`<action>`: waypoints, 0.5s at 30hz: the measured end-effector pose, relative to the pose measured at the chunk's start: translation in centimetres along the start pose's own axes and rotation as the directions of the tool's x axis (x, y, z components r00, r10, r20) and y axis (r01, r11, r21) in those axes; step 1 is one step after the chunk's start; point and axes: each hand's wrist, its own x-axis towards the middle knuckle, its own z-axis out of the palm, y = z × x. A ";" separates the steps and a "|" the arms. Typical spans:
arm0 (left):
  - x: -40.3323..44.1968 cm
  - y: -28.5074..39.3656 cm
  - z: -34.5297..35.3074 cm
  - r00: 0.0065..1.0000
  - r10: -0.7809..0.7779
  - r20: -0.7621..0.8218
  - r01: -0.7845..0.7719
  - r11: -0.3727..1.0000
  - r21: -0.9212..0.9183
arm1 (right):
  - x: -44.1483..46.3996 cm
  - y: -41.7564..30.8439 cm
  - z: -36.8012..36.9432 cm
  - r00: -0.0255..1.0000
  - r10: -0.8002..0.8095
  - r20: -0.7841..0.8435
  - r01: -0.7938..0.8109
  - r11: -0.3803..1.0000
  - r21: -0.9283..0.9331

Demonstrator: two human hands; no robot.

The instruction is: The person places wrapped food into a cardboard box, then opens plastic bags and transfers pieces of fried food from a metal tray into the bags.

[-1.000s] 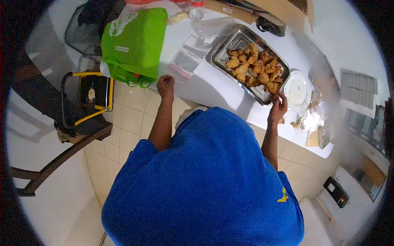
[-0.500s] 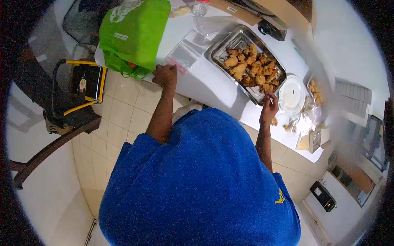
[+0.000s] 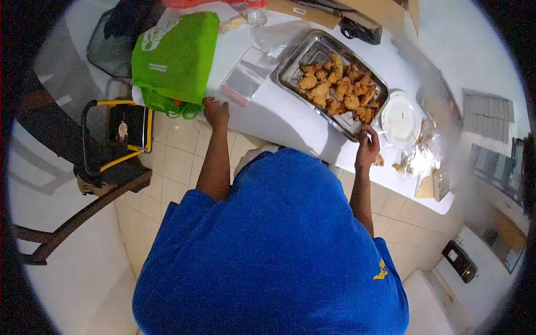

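My left hand [image 3: 216,113] is at the front edge of the table, beside the lower right corner of a green shopping bag [image 3: 181,61]. Its thumb and fingers are apart with nothing seen between them; whether they touch the bag I cannot tell. Clear plastic bags with a pink strip [image 3: 245,75] lie just right of it. At the near right corner of a metal tray [image 3: 321,113], my right hand [image 3: 367,149] has its fingers closed on the rim. Pieces of fried chicken [image 3: 340,86] are heaped in the tray.
Right of the tray are a white plate [image 3: 401,120], crumpled shiny plastic [image 3: 422,159] and a small box [image 3: 425,187]. A clear jar [image 3: 257,14], a thin plastic bag [image 3: 279,38] and a cardboard box [image 3: 304,11] stand behind. A yellow-framed stool [image 3: 120,134] is left, on the floor.
My left hand has moved left, away from the clear plastic bags and toward the green bag. My right hand stays at the tray's corner. The camera view has shifted slightly.
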 end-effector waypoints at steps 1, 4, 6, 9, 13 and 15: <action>-0.5 0.3 -0.4 0.993 -0.110 0.048 0.119 0.946 -0.303 | 0.1 0.7 -0.3 1.000 0.003 -0.008 -0.003 1.000 -0.008; 0.3 0.1 -0.4 0.957 -0.201 0.210 0.287 0.550 -0.784 | -0.3 2.1 -0.3 0.998 0.024 -0.059 -0.021 0.999 0.046; 1.2 -2.8 0.7 0.961 -0.150 0.233 0.277 0.510 -0.814 | -0.7 2.0 -0.2 0.995 0.079 -0.064 -0.070 0.989 0.133; 0.7 -0.1 -0.9 0.893 -0.228 0.389 0.435 0.211 -0.875 | -0.3 2.9 -1.2 0.999 0.020 -0.043 -0.018 0.999 0.036; 1.5 0.7 -0.1 0.892 -0.118 0.436 0.446 0.083 -0.891 | 0.3 -0.3 -2.0 0.998 0.061 -0.025 -0.060 0.998 0.012; 2.8 -2.3 3.1 0.949 -0.021 0.316 0.307 0.304 -0.902 | 0.9 -0.2 -2.3 0.999 0.036 -0.009 -0.036 0.999 0.021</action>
